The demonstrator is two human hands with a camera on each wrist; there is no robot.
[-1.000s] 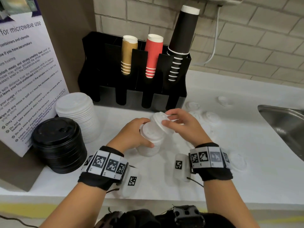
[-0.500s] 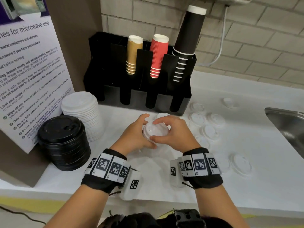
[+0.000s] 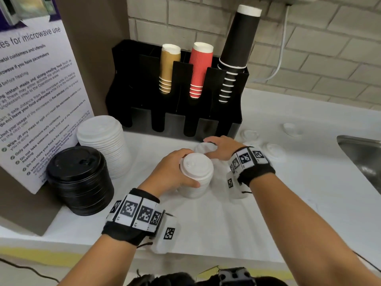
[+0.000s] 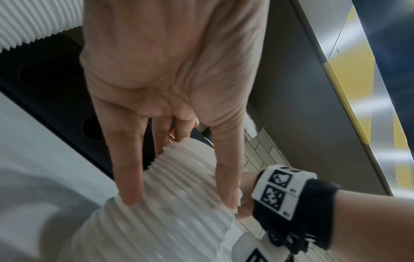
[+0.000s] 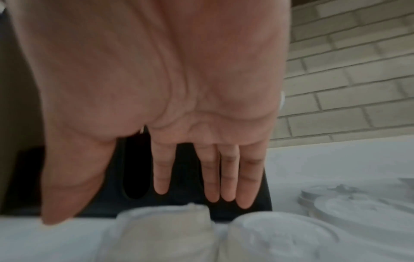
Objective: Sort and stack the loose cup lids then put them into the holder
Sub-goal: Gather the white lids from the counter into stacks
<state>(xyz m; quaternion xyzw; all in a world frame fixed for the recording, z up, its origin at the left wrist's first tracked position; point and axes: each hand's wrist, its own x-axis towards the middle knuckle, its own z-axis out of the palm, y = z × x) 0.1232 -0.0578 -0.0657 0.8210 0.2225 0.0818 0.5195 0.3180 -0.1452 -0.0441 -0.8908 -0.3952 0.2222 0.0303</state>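
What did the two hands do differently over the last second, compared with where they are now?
The right hand let go of the lid it had pressed onto the small white stack and moved away towards the loose lid by the black holder, fingers straight. The left hand kept its grip on the stack. The big white stack and black stack stayed put.

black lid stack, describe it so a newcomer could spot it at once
Start at the black cup holder against the brick wall, then look left and nearer, in front of the microwave poster. The black lid stack sits there beside a taller white stack; it alone is black.
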